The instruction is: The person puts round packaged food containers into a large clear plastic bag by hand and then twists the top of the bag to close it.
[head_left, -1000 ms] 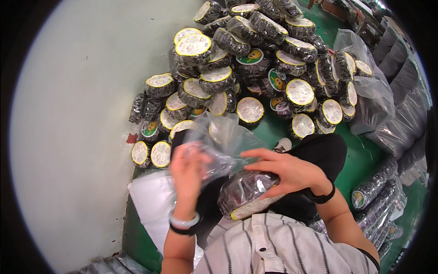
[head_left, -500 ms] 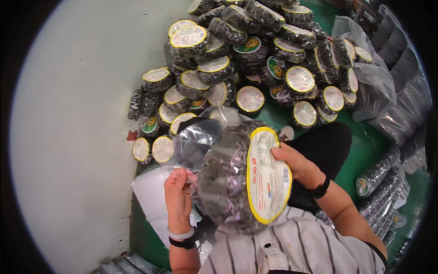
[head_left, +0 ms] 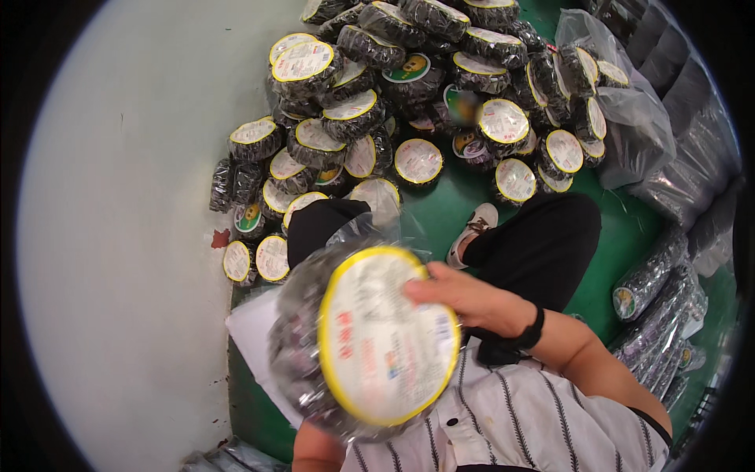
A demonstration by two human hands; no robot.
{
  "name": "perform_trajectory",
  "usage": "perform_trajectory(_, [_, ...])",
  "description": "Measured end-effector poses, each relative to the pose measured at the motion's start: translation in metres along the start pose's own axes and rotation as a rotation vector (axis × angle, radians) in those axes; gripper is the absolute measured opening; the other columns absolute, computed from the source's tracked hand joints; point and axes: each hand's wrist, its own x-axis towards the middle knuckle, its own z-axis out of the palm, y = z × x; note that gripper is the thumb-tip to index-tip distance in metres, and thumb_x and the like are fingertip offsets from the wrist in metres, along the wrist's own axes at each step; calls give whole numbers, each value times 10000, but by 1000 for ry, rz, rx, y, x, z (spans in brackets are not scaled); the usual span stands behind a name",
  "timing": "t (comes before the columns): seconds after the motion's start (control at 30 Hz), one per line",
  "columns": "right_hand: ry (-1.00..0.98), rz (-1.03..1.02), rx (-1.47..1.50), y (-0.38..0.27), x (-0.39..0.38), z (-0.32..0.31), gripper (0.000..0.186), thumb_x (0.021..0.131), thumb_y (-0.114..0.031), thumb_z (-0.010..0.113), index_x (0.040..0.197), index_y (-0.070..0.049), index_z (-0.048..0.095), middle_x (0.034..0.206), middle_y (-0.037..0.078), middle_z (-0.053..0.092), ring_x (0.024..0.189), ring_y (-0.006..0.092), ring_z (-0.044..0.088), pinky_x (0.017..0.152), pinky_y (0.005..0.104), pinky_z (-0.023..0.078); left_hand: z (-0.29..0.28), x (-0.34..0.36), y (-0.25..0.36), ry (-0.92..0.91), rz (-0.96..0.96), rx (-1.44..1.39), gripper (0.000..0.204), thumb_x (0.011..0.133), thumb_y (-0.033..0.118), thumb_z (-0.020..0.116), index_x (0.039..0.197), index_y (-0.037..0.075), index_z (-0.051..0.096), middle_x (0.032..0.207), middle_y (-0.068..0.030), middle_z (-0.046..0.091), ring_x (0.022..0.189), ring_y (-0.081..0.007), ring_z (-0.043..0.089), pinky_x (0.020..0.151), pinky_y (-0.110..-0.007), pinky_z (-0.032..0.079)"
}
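The round wrapped pack (head_left: 370, 338) with its yellow-rimmed label now sits closer to the camera than half a second ago, right hand (head_left: 472, 299) fingers gripping its edge, left-hand grip hidden beneath it.

The right hand (head_left: 472, 299) grips a round dark pack (head_left: 362, 338) with a white, yellow-rimmed label, held close under the camera in clear wrap (the left hand is hidden behind it). Beyond the black trouser knees lies a heap of like packs (head_left: 409, 102) on the green floor (head_left: 440, 212), against a pale wall (head_left: 118, 236).
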Motion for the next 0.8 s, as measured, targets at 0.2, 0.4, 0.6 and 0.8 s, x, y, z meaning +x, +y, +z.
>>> perform_trajectory(0.2, [198,-360,-164,3,-43,-70,434,778,-166,747,1123,36,578,962,66,658,785,117,632,716,270,529,72,35,-1,160,-380,-311,257,964,306,510,942,73,617,715,-14,623,649,-96,561,670,-239,463])
perform_trajectory(0.4, [835,-886,60,-69,-107,-211,416,876,-232,604,1125,96,542,1053,173,644,877,248,666,786,369,546,28,76,-19,-354,-143,-348,259,944,356,526,900,101,536,634,49,416,552,-60,424,548,-229,383])
perform_trajectory(0.6, [-108,-115,-324,-30,8,-95,451,845,-177,657,1229,12,514,1075,80,637,899,159,630,786,285,513,25,116,-53,-259,250,190,164,915,119,575,989,-16,630,913,-31,639,752,-67,567,713,-248,486])
perform_trajectory(0.8, [540,-293,111,60,120,-218,618,876,-139,636,1370,39,311,1112,173,591,964,234,625,747,359,540,1,79,-79,-260,63,640,145,875,13,590,1013,-31,579,834,-81,636,749,-117,613,695,-246,496])
